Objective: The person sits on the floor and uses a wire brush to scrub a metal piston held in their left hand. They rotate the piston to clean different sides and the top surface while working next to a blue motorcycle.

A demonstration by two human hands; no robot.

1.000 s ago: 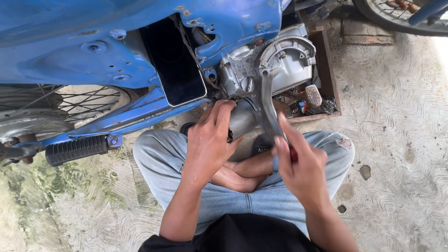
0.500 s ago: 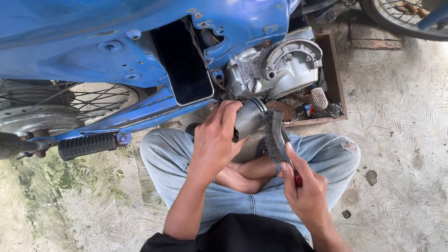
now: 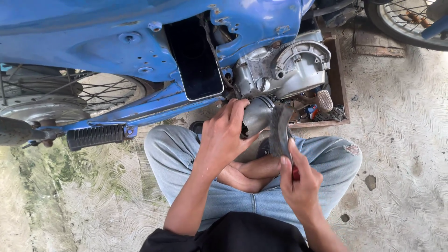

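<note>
I sit cross-legged on the ground beside a blue motorcycle (image 3: 116, 42). My left hand (image 3: 224, 135) grips a grey cylindrical part (image 3: 257, 114) just below the silver engine case (image 3: 284, 65). My right hand (image 3: 301, 179) is closed around a red-handled tool (image 3: 295, 173); a dark curved rubber piece (image 3: 281, 128) rises from that hand toward the grey part. Whether the dark piece is joined to the tool is unclear. A dark phone (image 3: 195, 58) stands propped against the blue frame above my left hand.
A black footpeg (image 3: 95, 136) sticks out at the left, with a spoked wheel (image 3: 93, 93) behind it. A shallow wooden tray (image 3: 340, 84) of small parts lies under the engine. Another wheel (image 3: 410, 23) is at top right. The ground is rough concrete.
My right hand has dropped lower and nearer to me with the tool. The dark curved piece now stands by the grey part. My left hand keeps its grip.
</note>
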